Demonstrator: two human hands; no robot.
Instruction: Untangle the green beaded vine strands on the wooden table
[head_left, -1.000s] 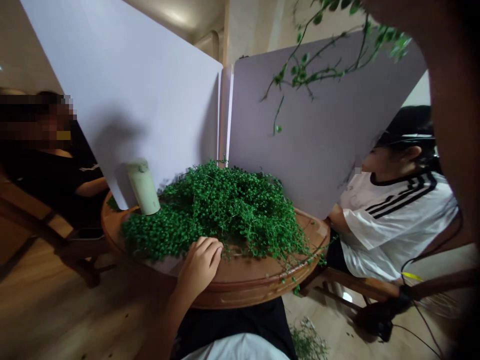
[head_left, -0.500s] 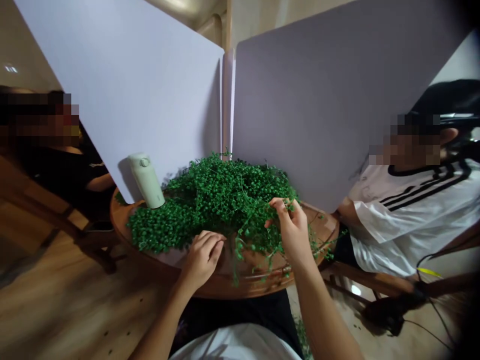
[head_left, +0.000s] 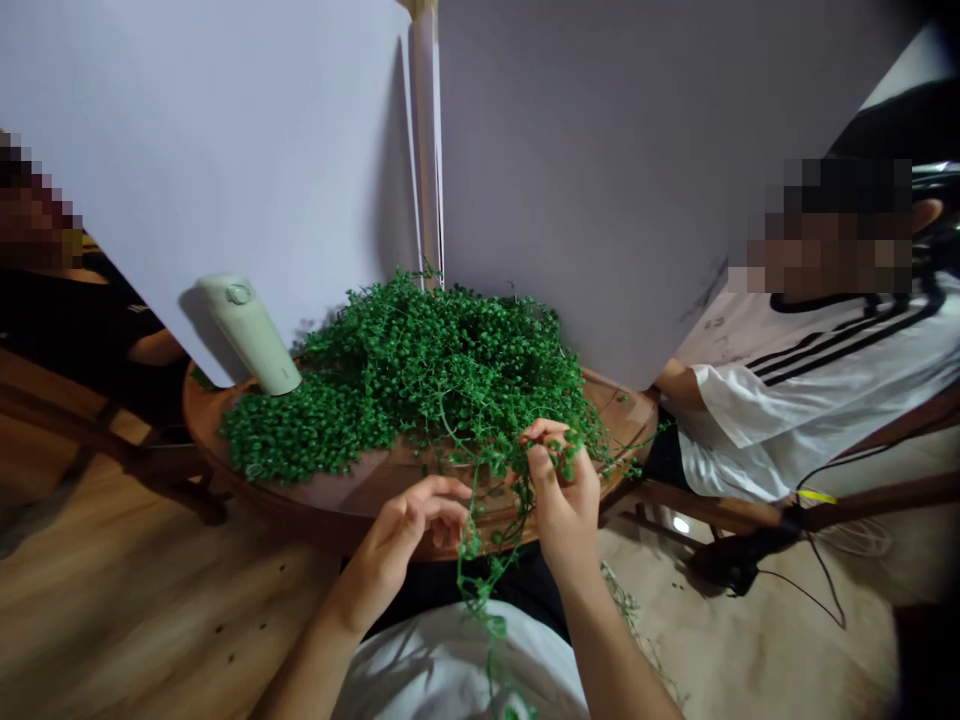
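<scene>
A big heap of green stems with small round berry-like heads (head_left: pixel 442 350) covers the middle of the round wooden table (head_left: pixel 360 500). My right hand (head_left: pixel 562 500) is closed on a green stem at the heap's front right, thumb against bent fingers. From near it, a long loose strand (head_left: pixel 469 575) hangs over the table edge towards my lap. My left hand (head_left: pixel 405 530) is beside this strand, its fingers loosely curved and apart, with nothing visible in them. Whether its fingertips touch the strand is unclear. At the left, a lower patch of separate green heads (head_left: pixel 300 430) lies on the table.
A pale green flask (head_left: pixel 251 335) stands tilted in view at the back left. Two white panels (head_left: pixel 292 150) rise behind the heap. One person in a white shirt (head_left: pixel 825 400) sits at right, another in black at left. Cables (head_left: pixel 832 590) hang at lower right.
My right hand has come down and nearer with the stem, and a strand now trails towards my lap. My left hand has turned and loosened its fingers beside it. The view has shifted.
</scene>
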